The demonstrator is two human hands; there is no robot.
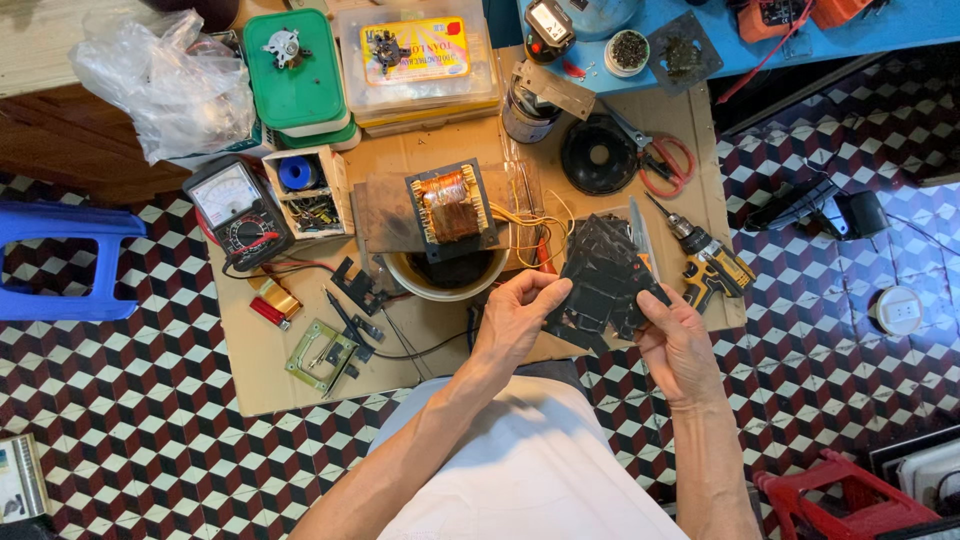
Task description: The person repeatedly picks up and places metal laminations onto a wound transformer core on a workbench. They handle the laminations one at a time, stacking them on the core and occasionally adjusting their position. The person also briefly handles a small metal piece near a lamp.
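Note:
My left hand and my right hand both grip a stack of thin black metal plates, held above the front edge of a cardboard sheet. The left hand pinches the stack's near left corner, the right holds its right side. Just beyond my hands a transformer with a copper-coloured winding and loose yellow wires rests on a white bowl.
On the cardboard lie an analogue multimeter, a small parts box, a yellow cordless drill, red-handled scissors, a black round part and green plastic boxes. A blue stool stands left, a red stool at lower right.

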